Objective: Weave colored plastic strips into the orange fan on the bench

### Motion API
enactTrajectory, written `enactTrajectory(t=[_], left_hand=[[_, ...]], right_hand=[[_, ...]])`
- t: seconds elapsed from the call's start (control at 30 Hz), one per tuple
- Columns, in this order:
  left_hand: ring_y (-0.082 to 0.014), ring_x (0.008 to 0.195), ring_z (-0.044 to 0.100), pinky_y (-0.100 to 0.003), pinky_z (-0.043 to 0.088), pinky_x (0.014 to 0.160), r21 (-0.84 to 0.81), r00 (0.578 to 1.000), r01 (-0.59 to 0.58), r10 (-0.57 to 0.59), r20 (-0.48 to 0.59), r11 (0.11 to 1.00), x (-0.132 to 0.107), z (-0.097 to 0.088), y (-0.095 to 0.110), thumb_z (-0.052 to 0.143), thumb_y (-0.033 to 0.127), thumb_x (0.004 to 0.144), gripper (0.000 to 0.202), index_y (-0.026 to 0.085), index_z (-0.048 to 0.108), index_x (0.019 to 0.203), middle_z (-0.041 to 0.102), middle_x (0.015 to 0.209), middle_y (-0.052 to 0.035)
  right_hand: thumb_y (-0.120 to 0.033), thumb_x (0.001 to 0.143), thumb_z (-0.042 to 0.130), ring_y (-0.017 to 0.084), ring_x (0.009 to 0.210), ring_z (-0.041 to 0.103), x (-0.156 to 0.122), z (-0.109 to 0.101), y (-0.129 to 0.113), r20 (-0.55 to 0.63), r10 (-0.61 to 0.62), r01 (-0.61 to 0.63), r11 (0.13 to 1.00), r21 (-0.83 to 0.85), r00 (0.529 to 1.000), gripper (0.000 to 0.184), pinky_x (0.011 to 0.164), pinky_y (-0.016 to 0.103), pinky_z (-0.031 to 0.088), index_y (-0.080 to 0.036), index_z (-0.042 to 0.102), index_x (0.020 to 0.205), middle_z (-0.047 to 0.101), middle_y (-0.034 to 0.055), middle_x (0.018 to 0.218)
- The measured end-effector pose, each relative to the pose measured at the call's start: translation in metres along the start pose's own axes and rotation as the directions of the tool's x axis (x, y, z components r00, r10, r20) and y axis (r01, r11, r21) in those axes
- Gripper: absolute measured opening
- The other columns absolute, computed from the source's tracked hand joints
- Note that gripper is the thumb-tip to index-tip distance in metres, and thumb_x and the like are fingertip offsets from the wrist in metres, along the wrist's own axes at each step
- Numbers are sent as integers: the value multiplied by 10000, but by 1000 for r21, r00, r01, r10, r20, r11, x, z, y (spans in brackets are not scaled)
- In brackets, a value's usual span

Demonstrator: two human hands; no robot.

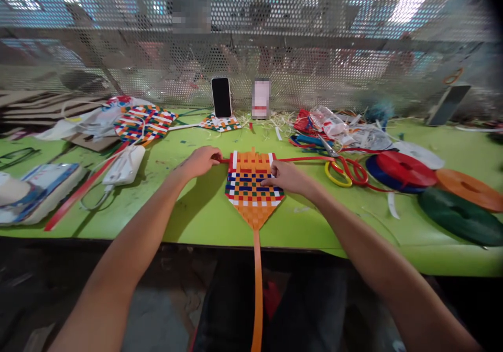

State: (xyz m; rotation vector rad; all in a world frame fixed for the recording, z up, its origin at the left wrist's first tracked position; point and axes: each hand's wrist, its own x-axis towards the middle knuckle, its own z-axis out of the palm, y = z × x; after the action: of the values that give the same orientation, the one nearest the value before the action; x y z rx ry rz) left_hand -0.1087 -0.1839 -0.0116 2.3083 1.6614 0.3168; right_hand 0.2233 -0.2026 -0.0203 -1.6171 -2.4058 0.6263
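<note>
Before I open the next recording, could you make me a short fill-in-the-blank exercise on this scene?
The left hand holds a strip coloured ____. The long strip hanging past the front edge of the table is ____. The right hand lies over the woven piece near its ____ edge. The lower roll under the red roll is ____.

Missing words: red; orange; right; blue.
</note>
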Motion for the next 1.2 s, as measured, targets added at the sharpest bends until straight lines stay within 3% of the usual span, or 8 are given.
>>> enactTrajectory(t=[0.27,0.4,0.53,0.67,0.77,0.97,1.1,1.2], left_hand=[[-272,1050,708,-401,512,967,-7,999,37,-37,-18,999,2,-2,-3,624,192,892,220,210,758,1064,792,1134,-109],[-294,1154,686,-434,467,1050,23,995,96,-95,-35,995,0,-2,-4,654,231,934,198,232,770,1095,775,1208,-103],[-349,1374,565,-506,384,1161,33,990,64,-59,-128,997,-1,2,9,676,436,992,322,255,735,1251,650,1463,-134],[-372,1405,507,-539,334,1199,20,989,3,0,-151,1000,3,15,38,688,653,950,513,248,729,1263,611,1483,-133],[-397,1443,445,-556,285,1229,41,993,-36,40,-107,999,8,27,55,697,763,889,637,252,734,1266,546,1553,-136],[-408,1425,436,-567,267,1224,52,996,-22,27,-87,998,11,37,64,688,847,839,755,203,695,1233,533,1556,-177],[-398,1392,457,-570,281,1201,72,995,-27,34,-98,997,8,36,65,667,843,866,737,201,670,1228,556,1528,-181],[-391,1384,462,-571,293,1186,85,994,-37,45,-104,996,5,35,66,671,838,873,710,213,669,1210,571,1518,-176]], right_hand=[[-621,802,844,204,708,581,0,-3,3,23,18,-19,999,28,1000,490,601,320,330,-248,525,796,675,22,778],[-588,796,859,204,704,588,0,-6,1,7,6,-6,999,50,1000,472,602,322,342,-243,537,789,682,22,774],[-539,829,845,227,784,636,7,-16,8,-175,-22,48,988,148,984,389,677,333,427,-221,643,923,737,63,913],[-484,795,897,322,1107,666,17,-21,27,-351,-145,184,980,81,925,480,946,427,492,-206,705,1135,745,139,1236],[-522,788,901,365,1220,643,22,-17,42,-305,-147,161,987,21,941,563,1054,497,459,-210,713,1217,735,146,1312],[-551,775,907,346,1139,687,26,-10,48,-222,-113,115,993,-6,969,574,999,471,491,-206,739,1202,763,137,1231],[-470,869,837,312,1073,710,26,-13,46,-235,-130,141,990,31,963,434,957,432,505,-193,757,1194,785,135,1196],[-390,969,709,311,1039,714,26,-20,54,-282,-82,81,997,-16,956,301,928,434,495,-188,781,1182,798,147,1186]])
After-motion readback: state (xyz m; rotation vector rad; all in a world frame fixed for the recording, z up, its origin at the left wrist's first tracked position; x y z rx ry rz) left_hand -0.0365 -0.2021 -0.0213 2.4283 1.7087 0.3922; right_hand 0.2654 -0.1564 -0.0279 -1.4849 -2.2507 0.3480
